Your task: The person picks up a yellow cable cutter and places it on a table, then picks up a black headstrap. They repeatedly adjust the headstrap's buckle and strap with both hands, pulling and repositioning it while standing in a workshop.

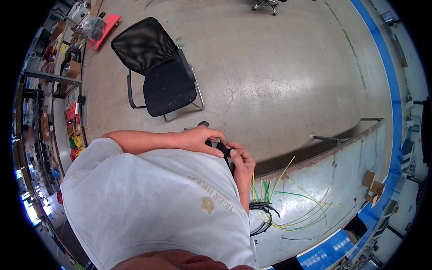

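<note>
My two hands meet in front of my waist around a black strap-like piece (222,148), whose exact kind I cannot make out. My left hand (202,140) reaches across from the left, with its thumb and fingers closed on one side of the piece. On the other side, my right hand (243,161) pinches it between thumb and fingertips. Part of the piece is hidden behind the fingers and my white shirt (157,198). Close to my right forearm, a coil of black cable (265,216) lies on a grey metal table (346,171).
Loose yellow and green wires (306,202) spread over the table beside the coil. A small cardboard box (373,186) stands at its far right. Ahead on the concrete floor is a black mesh chair (166,85). Crowded shelves (54,76) line the left, near a red cart (105,31).
</note>
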The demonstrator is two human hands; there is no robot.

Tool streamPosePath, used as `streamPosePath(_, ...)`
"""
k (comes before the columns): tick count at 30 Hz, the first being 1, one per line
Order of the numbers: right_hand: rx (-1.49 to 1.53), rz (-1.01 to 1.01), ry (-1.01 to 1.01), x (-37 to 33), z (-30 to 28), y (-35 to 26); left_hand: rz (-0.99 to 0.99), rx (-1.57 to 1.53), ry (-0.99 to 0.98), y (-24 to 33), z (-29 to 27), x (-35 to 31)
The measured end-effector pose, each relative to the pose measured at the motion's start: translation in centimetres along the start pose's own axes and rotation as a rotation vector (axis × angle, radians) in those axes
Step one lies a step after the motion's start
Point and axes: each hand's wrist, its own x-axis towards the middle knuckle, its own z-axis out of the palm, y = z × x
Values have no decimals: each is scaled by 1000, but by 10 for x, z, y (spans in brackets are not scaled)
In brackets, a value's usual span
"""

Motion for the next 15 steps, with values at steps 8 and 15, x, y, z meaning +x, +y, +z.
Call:
streamPosePath(8,-452,101,-177,-9,-9,-10,-47,-265,-31,-13,2,5)
streamPosePath(15,-468,83,-109,-9,-5,-7,-66,-412,-78,-16,5,9)
